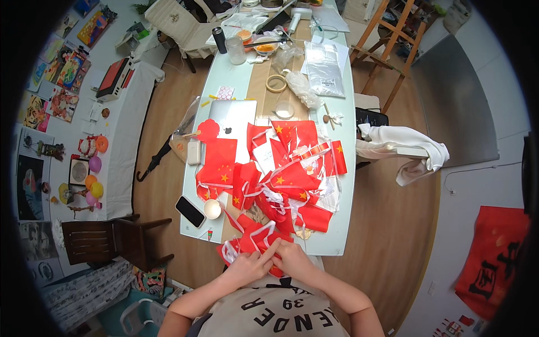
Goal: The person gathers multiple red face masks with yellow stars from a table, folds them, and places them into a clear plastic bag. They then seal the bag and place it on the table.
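Observation:
At the table's near edge my left hand (251,266) and my right hand (291,258) meet over my lap, fingertips touching. Both grip a crumpled red flag (252,233) edged with white tape; the exact pinch is hidden by the fingers. A loop of white ribbon (264,234) rises just beyond the fingers. In front lies a heap of red flags with yellow stars (297,179), tangled with white string (276,200). Further red flags (221,158) spread to the left of the heap. Some pieces carry clear plastic wrap.
Left of the heap are a smartphone (190,212), a paper cup (212,209) and a white power bank (194,152). Beyond sit a laptop (233,111), a tape roll (276,84), a silver mailing bag (323,69) and bowls of food (266,48). A chair (113,240) stands left.

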Available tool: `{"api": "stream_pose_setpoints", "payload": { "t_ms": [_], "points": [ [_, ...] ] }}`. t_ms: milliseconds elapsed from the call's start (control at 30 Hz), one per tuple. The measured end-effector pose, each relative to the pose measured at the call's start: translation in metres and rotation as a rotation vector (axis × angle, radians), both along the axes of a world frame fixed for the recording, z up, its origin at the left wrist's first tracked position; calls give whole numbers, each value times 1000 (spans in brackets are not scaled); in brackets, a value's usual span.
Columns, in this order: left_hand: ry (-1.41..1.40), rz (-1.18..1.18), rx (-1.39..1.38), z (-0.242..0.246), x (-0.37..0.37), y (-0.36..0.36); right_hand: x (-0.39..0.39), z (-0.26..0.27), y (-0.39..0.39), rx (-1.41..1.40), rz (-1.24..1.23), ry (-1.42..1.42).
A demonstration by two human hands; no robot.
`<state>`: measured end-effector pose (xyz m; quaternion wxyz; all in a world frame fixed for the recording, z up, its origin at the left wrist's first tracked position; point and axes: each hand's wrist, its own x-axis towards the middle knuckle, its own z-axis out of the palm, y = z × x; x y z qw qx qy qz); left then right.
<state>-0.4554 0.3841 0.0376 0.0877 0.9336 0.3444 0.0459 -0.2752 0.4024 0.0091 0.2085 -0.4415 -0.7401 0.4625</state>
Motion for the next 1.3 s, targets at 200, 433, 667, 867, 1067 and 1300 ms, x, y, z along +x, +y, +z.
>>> {"api": "stream_pose_setpoints", "payload": {
  "t_ms": [200,433,667,867,1067,1300],
  "points": [
    [-49,68,-82,-18,-13,-7,19,-16,40,-631,97,245],
    [-60,57,-80,-31,-12,-20,-56,-112,126,89,-181,-556],
    [-93,317,-230,-17,-12,-23,-52,-172,127,-229,-73,-695],
    [-240,402,-192,-26,-22,-17,15,-70,83,156,6,-219],
    [-429,183,259,-19,-14,-8,33,13,24,366,146,76],
    [-574,131,-58,11,-8,3,44,28,-11,496,171,168]
  ]
}}
